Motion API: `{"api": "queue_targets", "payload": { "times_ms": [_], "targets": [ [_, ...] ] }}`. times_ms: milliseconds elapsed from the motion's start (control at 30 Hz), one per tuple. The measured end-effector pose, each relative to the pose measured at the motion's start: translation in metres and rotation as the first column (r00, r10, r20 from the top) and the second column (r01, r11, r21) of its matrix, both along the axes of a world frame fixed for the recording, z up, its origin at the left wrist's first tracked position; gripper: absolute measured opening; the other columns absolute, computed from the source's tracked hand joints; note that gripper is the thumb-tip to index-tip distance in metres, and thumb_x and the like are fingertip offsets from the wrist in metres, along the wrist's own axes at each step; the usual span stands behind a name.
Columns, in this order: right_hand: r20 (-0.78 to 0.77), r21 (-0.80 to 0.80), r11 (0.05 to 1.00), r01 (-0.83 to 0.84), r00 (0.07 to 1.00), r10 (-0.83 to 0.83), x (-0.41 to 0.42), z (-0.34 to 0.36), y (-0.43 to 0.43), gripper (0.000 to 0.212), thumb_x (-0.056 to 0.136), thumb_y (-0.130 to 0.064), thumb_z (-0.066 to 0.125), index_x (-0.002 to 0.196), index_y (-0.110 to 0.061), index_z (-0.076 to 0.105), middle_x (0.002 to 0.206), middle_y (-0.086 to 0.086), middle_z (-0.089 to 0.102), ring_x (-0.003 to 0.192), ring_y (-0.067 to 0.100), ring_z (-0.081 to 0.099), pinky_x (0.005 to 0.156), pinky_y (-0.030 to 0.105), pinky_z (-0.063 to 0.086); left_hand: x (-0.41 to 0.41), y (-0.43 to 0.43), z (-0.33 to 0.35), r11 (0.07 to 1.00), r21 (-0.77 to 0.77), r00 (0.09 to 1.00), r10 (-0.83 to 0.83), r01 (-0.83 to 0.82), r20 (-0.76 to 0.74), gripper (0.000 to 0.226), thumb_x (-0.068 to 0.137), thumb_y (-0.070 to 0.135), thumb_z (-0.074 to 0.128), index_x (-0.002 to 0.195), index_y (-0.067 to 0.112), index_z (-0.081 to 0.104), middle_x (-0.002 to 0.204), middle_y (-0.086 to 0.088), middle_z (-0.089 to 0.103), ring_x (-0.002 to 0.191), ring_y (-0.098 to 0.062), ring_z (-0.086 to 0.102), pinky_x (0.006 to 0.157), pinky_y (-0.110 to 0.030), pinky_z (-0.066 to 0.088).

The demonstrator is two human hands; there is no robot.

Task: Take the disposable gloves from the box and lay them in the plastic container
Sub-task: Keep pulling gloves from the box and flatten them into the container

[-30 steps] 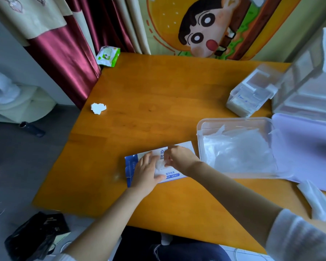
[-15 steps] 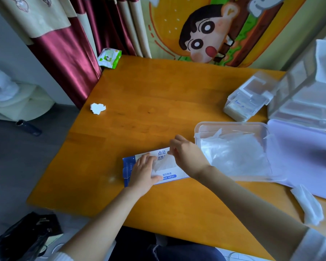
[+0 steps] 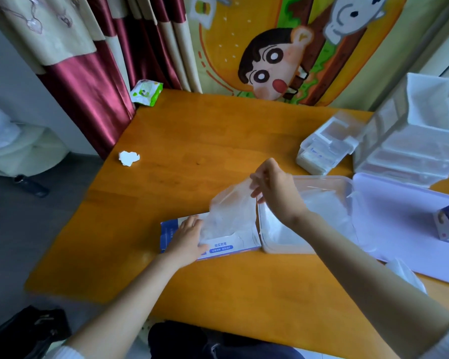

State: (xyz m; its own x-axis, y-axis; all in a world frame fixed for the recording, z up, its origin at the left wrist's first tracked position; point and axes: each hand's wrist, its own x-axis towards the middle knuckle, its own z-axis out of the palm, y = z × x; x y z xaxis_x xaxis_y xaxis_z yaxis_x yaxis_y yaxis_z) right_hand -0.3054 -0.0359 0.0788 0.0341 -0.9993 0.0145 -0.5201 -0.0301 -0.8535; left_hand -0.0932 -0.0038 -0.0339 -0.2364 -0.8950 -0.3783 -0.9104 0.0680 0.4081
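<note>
A flat blue and white glove box (image 3: pixel 222 248) lies on the orange table near its front edge. My left hand (image 3: pixel 186 238) presses flat on the box's left part. My right hand (image 3: pixel 276 193) pinches a clear disposable glove (image 3: pixel 230 211) and holds it up above the box, its lower end still in the box opening. Right beside the box stands the clear plastic container (image 3: pixel 346 181) with clear gloves (image 3: pixel 324 206) lying in it. My right forearm crosses over the container's front.
The container's lilac lid (image 3: pixel 399 216) lies open to the right. Behind it stand a small clear box (image 3: pixel 327 143) and clear drawer units (image 3: pixel 420 141). A crumpled paper scrap (image 3: pixel 128 158) and a green wipes pack (image 3: pixel 145 92) lie at the far left.
My right hand has risen from the box opening, drawing a clear glove up and toward the container. My left hand stays pressed on the box. The camera has tilted up.
</note>
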Motion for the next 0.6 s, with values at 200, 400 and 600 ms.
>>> {"api": "queue_targets", "payload": {
  "times_ms": [200, 400, 600],
  "targets": [
    [-0.134, -0.174, 0.983, 0.067, 0.987, -0.091, -0.040, 0.024, -0.001, 0.016, 0.098, -0.025, 0.049, 0.087, -0.016, 0.043, 0.075, -0.002, 0.064, 0.061, 0.012, 0.063, 0.057, 0.038, 0.055, -0.031, -0.024, 0.053, 0.988, -0.045, 0.934, 0.121, -0.145, -0.336, 0.057, 0.091, 0.008, 0.058, 0.141, 0.018, 0.032, 0.148, -0.001, 0.029, 0.134, -0.016, 0.032, 0.100, -0.022, 0.032],
    [-0.258, -0.149, 0.982, -0.120, 0.963, 0.079, -0.067, 0.036, 0.015, 0.013, 0.096, -0.026, 0.053, 0.085, -0.020, 0.048, 0.069, -0.014, 0.061, 0.062, 0.004, 0.062, 0.057, 0.030, 0.052, -0.102, -0.028, 0.120, 0.999, 0.028, 0.791, -0.010, 0.034, -0.612, 0.065, 0.089, 0.022, 0.065, 0.143, 0.027, 0.030, 0.133, 0.019, 0.034, 0.125, 0.003, 0.029, 0.097, -0.018, 0.027],
    [-0.068, -0.204, 0.978, 0.049, 0.996, -0.064, -0.091, 0.037, 0.023, 0.010, 0.095, -0.020, 0.055, 0.093, -0.011, 0.051, 0.077, 0.000, 0.061, 0.066, 0.013, 0.062, 0.059, 0.034, 0.054, -0.134, -0.031, 0.120, 0.993, -0.064, 0.771, -0.116, 0.097, -0.626, 0.008, 0.087, 0.013, 0.068, 0.092, 0.007, 0.064, 0.089, 0.000, 0.065, 0.080, -0.003, 0.057, 0.071, -0.021, 0.041]
  ]
}}
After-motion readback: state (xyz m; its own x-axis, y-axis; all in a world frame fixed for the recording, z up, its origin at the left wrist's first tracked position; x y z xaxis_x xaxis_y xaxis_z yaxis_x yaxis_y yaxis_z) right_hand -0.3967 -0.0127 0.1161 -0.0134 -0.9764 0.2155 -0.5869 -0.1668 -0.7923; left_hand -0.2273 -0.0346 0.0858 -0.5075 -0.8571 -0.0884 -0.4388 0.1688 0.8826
